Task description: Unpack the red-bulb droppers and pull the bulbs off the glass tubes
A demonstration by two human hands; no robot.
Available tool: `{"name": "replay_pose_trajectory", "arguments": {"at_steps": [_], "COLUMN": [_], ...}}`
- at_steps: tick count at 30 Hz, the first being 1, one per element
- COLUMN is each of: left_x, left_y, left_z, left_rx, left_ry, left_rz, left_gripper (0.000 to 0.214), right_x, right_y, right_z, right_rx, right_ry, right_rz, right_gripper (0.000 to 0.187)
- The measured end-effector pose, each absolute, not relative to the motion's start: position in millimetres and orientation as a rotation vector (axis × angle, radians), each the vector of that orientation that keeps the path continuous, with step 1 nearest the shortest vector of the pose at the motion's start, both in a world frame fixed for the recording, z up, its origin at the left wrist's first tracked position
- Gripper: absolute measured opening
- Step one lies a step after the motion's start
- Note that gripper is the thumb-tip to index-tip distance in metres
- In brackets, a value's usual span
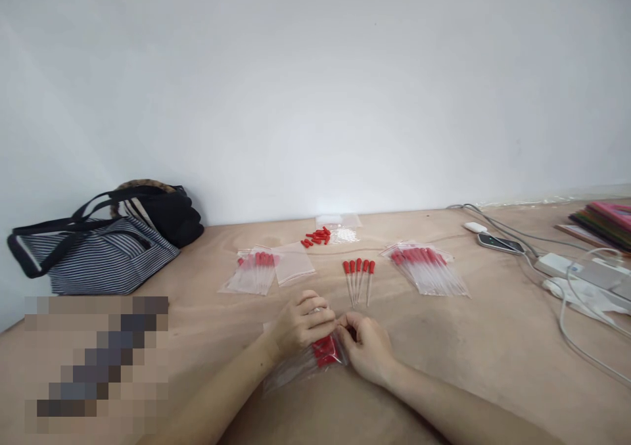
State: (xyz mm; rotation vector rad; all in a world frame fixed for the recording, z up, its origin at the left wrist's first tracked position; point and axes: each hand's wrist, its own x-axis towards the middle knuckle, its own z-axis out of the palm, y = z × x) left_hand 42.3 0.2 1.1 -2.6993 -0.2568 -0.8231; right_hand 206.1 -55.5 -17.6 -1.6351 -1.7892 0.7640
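Observation:
Near the table's front lies a clear zip bag (290, 374) turned sideways, with several droppers inside; their red rubber bulbs (325, 351) point right. My left hand (304, 321) is closed over the bag's upper part, fingers curled toward the right. At the bag's right end, my right hand (365, 345) pinches the mouth edge between thumb and forefinger. Both hands' fingertips nearly meet there, and they hide part of the opening. Just beyond my hands, several loose droppers (359, 281) lie side by side, bulbs facing the wall.
Filled dropper bags (428, 271) lie right, another bag with droppers (254, 274) left beside a flat bag (294, 264). Behind are loose red bulbs (317, 236) and glass tubes (345, 234). A striped bag (106, 254) stands left; a phone (500, 244), cables and power strip (586, 274) lie right.

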Motion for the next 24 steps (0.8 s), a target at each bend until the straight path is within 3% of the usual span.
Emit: {"name": "replay_pose_trajectory", "arguments": {"at_steps": [7,16,24], "left_x": [38,47,51], "left_y": [2,-2,1], "left_z": [-10,8,6], "left_rx": [-2.904,-2.822,-2.909], "left_ry": [-0.573,-0.437,-0.432], "left_rz": [-0.67,-0.439,-0.404], "left_gripper": [0.031,0.029,0.026], "right_x": [213,209,203], "right_y": [-52,-51,-50], "right_z": [-7,-14,-11], "right_rx": [-1.612,-1.697,-1.823], "right_ry": [-1.887,-1.979,-1.901], "right_rz": [0.818,0.602,0.666], "right_gripper": [0.023,0.021,0.019]}}
